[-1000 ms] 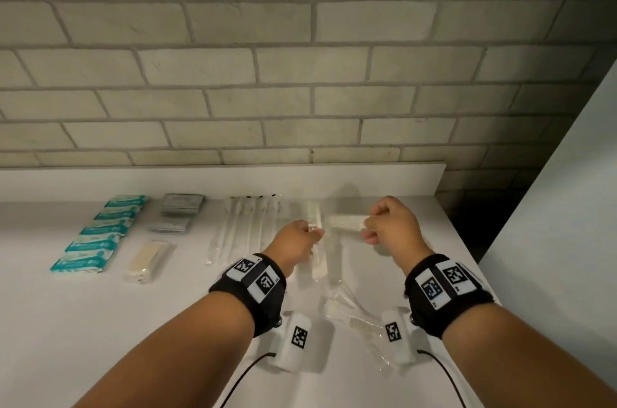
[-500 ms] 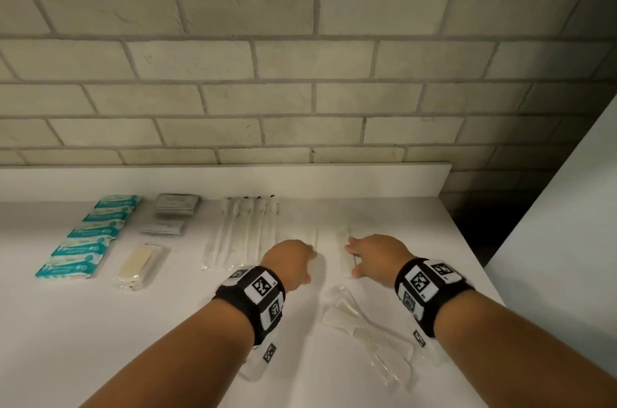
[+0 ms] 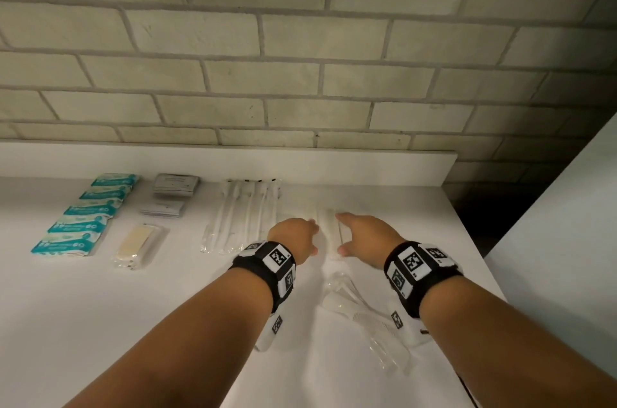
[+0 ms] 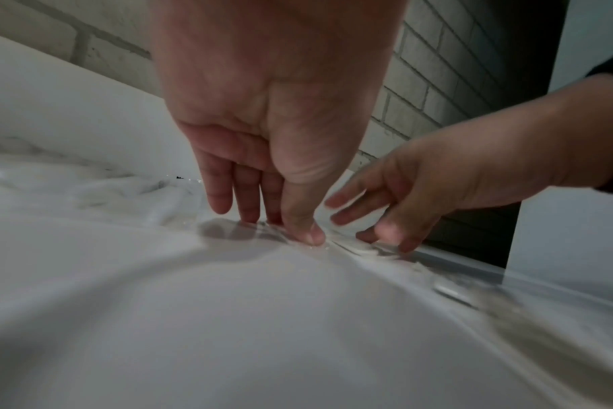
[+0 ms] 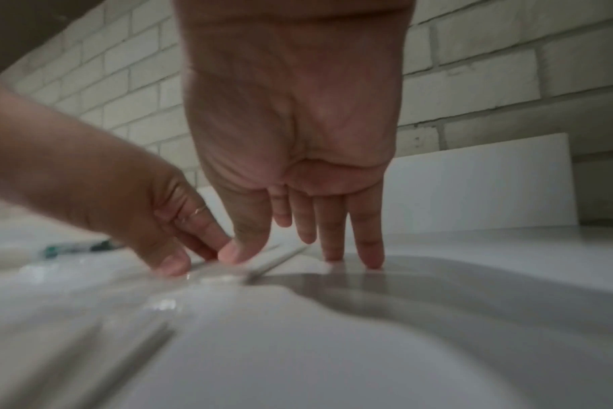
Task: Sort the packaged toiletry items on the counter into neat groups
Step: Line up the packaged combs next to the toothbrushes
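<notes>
A white comb in a clear wrapper (image 3: 329, 234) lies on the white counter (image 3: 100, 324), right of the toothbrush row. My left hand (image 3: 298, 235) and right hand (image 3: 359, 237) flank it, fingers straight and pointing down. In the left wrist view my left hand (image 4: 273, 218) presses its thumb and fingertips on the wrapper edge (image 4: 364, 250). In the right wrist view my right hand (image 5: 308, 249) touches the counter with its fingertips, thumb on the comb pack (image 5: 224, 278). Neither hand grips anything.
Sorted groups sit along the back: teal packets (image 3: 83, 217), grey sachets (image 3: 175, 185), a beige wrapped item (image 3: 140, 244), wrapped toothbrushes (image 3: 243, 214). Loose clear-wrapped combs (image 3: 364, 317) lie under my right wrist. The counter's right edge (image 3: 480, 260) is close; a brick wall stands behind.
A second ago both hands held the comb pack in the air. They have lowered it onto the counter and let go, and now press flat beside it.
</notes>
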`<state>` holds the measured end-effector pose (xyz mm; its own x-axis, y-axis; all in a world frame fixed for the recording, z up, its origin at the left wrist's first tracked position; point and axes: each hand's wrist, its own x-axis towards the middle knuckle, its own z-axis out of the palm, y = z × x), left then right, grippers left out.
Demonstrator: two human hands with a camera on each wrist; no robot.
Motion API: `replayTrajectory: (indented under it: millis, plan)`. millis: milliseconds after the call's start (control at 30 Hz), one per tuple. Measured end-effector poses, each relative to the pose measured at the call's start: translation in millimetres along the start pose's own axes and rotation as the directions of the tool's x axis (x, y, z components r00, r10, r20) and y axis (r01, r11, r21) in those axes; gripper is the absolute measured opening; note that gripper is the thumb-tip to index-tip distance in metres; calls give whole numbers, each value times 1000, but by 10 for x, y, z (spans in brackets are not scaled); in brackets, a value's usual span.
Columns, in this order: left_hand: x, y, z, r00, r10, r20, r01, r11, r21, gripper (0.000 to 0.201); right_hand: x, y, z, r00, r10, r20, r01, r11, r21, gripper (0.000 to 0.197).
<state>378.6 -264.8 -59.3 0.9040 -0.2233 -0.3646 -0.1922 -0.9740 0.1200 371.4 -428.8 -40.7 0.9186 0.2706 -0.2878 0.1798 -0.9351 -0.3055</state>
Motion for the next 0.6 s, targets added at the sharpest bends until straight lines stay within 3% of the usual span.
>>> replayTrajectory:
  millis: [67, 100, 233, 300, 367, 467, 600]
  plan:
    - [-1, 7, 18, 1000, 2, -20, -2, 1000, 17, 59, -175, -60, -61, 997, -24, -71, 28, 998, 58, 57]
    - [-1, 9, 23, 1000, 3, -30, -3, 1000, 22, 58, -275, -117, -76, 998, -46, -42, 47, 999, 24, 48]
    - [17, 11, 26, 1000, 0, -12, 1, 999, 36, 60, -553, -352, 64, 957, -39, 286, 110, 966, -235, 43]
    - [17, 17, 15, 1000, -6, 4, 6, 1000, 29, 61, -528, -345, 113, 955, -35, 295, 122, 952, -281, 33]
    - [13, 12, 25, 1000, -7, 2, 7, 1000, 12, 60, -466, -285, 39, 970, -19, 241, 74, 972, -221, 25]
    - [7, -5, 44, 1000, -4, -10, 3, 1000, -26, 59, -486, -219, -181, 985, 18, 172, -11, 999, -40, 40]
    - [23, -19, 56, 1000, 1, 4, -1, 999, -50, 60, -632, -275, -52, 955, 30, 294, 29, 981, -194, 68]
